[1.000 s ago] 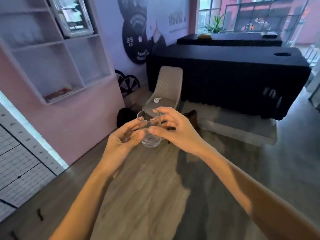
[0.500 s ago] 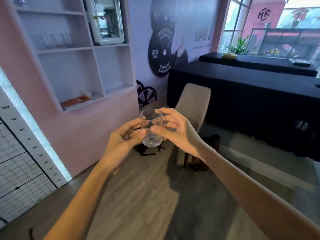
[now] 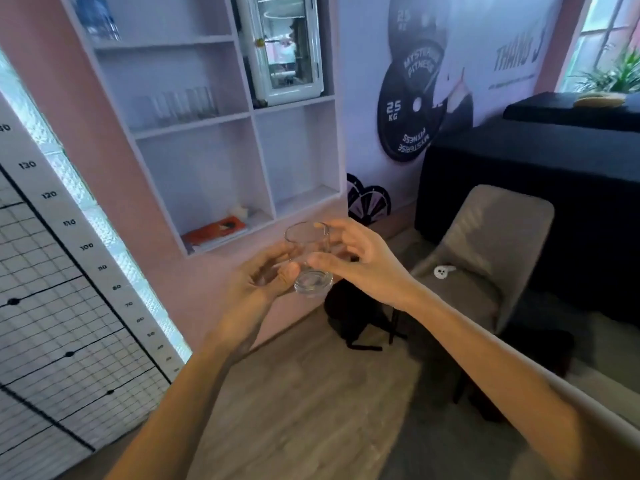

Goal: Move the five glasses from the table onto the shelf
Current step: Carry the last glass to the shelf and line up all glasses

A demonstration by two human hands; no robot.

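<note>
Glass [image 3: 309, 258]: clear tumbler, thick base, upright, empty; held mid-air between both hands, in front of shelf [image 3: 221, 116].
Left hand [image 3: 258, 284]: fingers curled, thumb tip pressed to lower wall.
Right hand [image 3: 360, 268]: thumb on side, fingertip at rim, other fingers loosely spread.
Shelf middle compartment: blurred row, prob. glasses [image 3: 183, 105].

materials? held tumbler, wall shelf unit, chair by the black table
Tumbler: clear glass, glossy; hands show through it and the base looks thick. Shelf unit: white painted or laminated board, matte, flat square edges; core unclear. Chair: grey-beige upholstery, probably fabric or faux leather, with stitched diagonal lines.
</note>
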